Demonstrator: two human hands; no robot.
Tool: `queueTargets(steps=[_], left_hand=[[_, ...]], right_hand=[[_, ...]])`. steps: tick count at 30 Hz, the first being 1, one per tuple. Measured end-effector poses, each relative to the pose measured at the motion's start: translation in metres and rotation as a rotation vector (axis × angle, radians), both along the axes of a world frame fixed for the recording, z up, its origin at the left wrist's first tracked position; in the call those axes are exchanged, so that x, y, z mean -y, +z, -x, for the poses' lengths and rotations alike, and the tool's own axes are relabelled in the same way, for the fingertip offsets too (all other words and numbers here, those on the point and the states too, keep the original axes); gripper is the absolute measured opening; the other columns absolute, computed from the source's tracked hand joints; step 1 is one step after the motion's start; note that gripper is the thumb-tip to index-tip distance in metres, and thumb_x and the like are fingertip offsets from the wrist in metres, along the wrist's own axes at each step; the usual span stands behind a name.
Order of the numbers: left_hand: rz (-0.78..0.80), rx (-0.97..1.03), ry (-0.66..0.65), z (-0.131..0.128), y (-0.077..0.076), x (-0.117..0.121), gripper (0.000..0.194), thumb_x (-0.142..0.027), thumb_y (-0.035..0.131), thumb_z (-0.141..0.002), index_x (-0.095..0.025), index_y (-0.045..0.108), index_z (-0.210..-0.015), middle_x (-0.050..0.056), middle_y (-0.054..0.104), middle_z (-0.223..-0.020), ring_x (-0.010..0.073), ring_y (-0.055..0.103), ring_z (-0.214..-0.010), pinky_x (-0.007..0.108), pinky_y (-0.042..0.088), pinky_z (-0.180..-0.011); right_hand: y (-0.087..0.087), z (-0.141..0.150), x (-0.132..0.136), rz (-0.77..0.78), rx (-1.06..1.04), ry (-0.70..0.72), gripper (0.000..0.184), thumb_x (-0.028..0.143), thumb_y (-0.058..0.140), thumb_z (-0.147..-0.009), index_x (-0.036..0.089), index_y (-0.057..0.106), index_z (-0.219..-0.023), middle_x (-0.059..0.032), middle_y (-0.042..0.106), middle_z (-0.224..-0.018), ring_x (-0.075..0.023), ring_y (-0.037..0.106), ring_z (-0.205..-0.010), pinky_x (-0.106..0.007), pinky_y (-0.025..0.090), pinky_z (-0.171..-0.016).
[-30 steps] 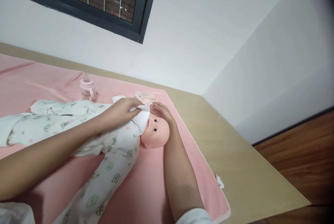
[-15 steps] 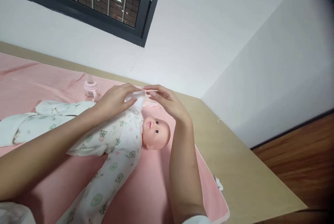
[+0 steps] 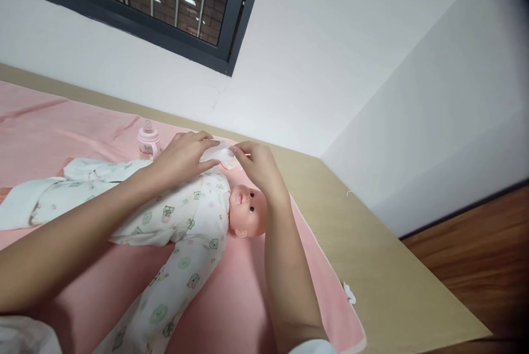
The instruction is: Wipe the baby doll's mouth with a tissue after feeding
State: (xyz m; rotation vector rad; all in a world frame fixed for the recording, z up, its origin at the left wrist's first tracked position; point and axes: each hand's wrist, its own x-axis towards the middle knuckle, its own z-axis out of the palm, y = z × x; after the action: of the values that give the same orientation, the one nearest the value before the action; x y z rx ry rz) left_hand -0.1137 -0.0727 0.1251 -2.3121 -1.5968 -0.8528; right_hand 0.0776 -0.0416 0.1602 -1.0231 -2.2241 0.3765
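Observation:
A baby doll [image 3: 248,208] lies on its back on a pink blanket [image 3: 237,288], dressed in a white outfit printed with bears and green shapes. Over its far shoulder, my left hand [image 3: 182,156] has thumb and fingers around the near end of a soft white sheet [image 3: 219,151] that looks like a tissue. My right hand [image 3: 259,167] pinches the sheet's other edge between thumb and forefinger, just above the doll's head. Part of a clear and pinkish thing [image 3: 232,165] shows under the sheet; its kind is unclear. The doll's far arm is hidden.
A pink baby bottle [image 3: 149,139] with a handle stands upright beyond the doll. The blanket lies on a light wooden table [image 3: 355,244] against a white wall [image 3: 289,101]. A small white scrap [image 3: 349,293] rests at the blanket's right edge. A dark-framed window [image 3: 229,40] is above.
My right hand has closed from loosely open fingers into a pinch on the white sheet. The sheet now lies flatter between the hands. The left hand has barely moved.

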Motion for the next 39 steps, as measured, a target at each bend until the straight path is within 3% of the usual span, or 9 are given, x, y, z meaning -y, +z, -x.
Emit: queueTargets(steps=[6, 14, 19, 22, 26, 29, 32, 36, 39], left_hand=[[0.061, 0.005, -0.002, 0.008, 0.001, -0.007, 0.063, -0.047, 0.069, -0.081, -0.015, 0.057, -0.134, 0.011, 0.058, -0.134, 0.0312, 0.056, -0.119, 0.043, 0.043, -0.100], [0.096, 0.061, -0.021, 0.009, 0.008, -0.002, 0.068, -0.039, 0.076, -0.075, -0.014, 0.055, -0.135, 0.010, 0.056, -0.137, 0.0287, 0.052, -0.124, 0.036, 0.040, -0.105], [0.055, 0.103, 0.066, 0.032, 0.018, 0.000, 0.055, -0.043, 0.064, -0.084, -0.017, 0.058, -0.132, 0.009, 0.056, -0.135, 0.0286, 0.051, -0.126, 0.038, 0.039, -0.106], [0.050, 0.169, 0.183, 0.057, 0.028, 0.001, 0.048, -0.046, 0.060, -0.085, -0.022, 0.061, -0.127, 0.008, 0.057, -0.131, 0.0285, 0.053, -0.122, 0.039, 0.039, -0.107], [0.149, 0.322, 0.353, 0.096, 0.035, -0.002, 0.051, -0.047, 0.061, -0.085, -0.023, 0.059, -0.130, 0.008, 0.058, -0.130, 0.0272, 0.061, -0.107, 0.039, 0.047, -0.095], [0.266, 0.404, 0.410, 0.125, 0.027, -0.012, 0.063, -0.052, 0.063, -0.083, -0.023, 0.051, -0.136, 0.008, 0.060, -0.127, 0.0271, 0.061, -0.104, 0.039, 0.048, -0.092], [0.380, 0.460, 0.400, 0.146, 0.017, -0.019, 0.079, -0.059, 0.064, -0.080, -0.018, 0.040, -0.144, 0.013, 0.057, -0.132, 0.0300, 0.058, -0.110, 0.042, 0.046, -0.095], [0.503, 0.463, 0.442, 0.153, 0.013, -0.018, 0.095, -0.062, 0.068, -0.076, -0.011, 0.032, -0.148, 0.020, 0.053, -0.137, 0.0336, 0.056, -0.115, 0.045, 0.043, -0.098], [0.562, 0.442, 0.453, 0.155, 0.013, -0.016, 0.106, -0.068, 0.071, -0.069, -0.012, 0.031, -0.149, 0.021, 0.052, -0.138, 0.0344, 0.056, -0.117, 0.044, 0.041, -0.101]], right_hand=[[-0.003, -0.002, -0.009, 0.004, -0.072, -0.116, 0.012, 0.014, 0.062, -0.086, 0.016, 0.073, -0.087, -0.0043, 0.073, -0.090, -0.0169, 0.067, -0.082, -0.032, 0.053, -0.082], [-0.013, -0.006, -0.021, -0.086, 0.100, 0.046, 0.049, -0.007, 0.041, -0.081, 0.022, 0.073, -0.102, -0.0034, 0.066, -0.123, -0.0180, 0.062, -0.113, -0.035, 0.051, -0.095], [-0.011, -0.024, -0.033, -0.017, 0.080, -0.071, 0.052, -0.007, 0.042, -0.080, 0.019, 0.068, -0.118, -0.0066, 0.064, -0.130, -0.0198, 0.059, -0.119, -0.038, 0.048, -0.102], [-0.009, -0.041, -0.042, 0.071, 0.038, -0.198, 0.043, -0.001, 0.048, -0.083, 0.016, 0.067, -0.118, -0.0096, 0.066, -0.125, -0.0193, 0.066, -0.102, -0.037, 0.052, -0.095], [-0.013, -0.054, -0.063, 0.256, -0.048, -0.281, 0.035, 0.008, 0.049, -0.089, 0.012, 0.066, -0.120, -0.0110, 0.072, -0.106, -0.0155, 0.069, -0.080, -0.034, 0.055, -0.085], [-0.016, -0.050, -0.082, 0.403, -0.166, -0.255, 0.030, 0.010, 0.051, -0.090, 0.009, 0.067, -0.115, -0.0090, 0.071, -0.091, -0.0131, 0.068, -0.074, -0.032, 0.056, -0.085], [-0.016, -0.038, -0.101, 0.528, -0.343, -0.139, 0.026, 0.011, 0.054, -0.089, 0.010, 0.068, -0.111, -0.0059, 0.070, -0.085, -0.0109, 0.066, -0.072, -0.030, 0.057, -0.087], [-0.023, -0.029, -0.125, 0.653, -0.558, -0.044, 0.024, 0.011, 0.054, -0.089, 0.012, 0.066, -0.110, -0.0042, 0.070, -0.085, -0.0096, 0.066, -0.070, -0.031, 0.056, -0.091], [-0.037, -0.032, -0.139, 0.754, -0.519, -0.085, 0.026, 0.009, 0.056, -0.086, 0.012, 0.065, -0.110, -0.0043, 0.069, -0.083, -0.0104, 0.065, -0.066, -0.033, 0.057, -0.088]])
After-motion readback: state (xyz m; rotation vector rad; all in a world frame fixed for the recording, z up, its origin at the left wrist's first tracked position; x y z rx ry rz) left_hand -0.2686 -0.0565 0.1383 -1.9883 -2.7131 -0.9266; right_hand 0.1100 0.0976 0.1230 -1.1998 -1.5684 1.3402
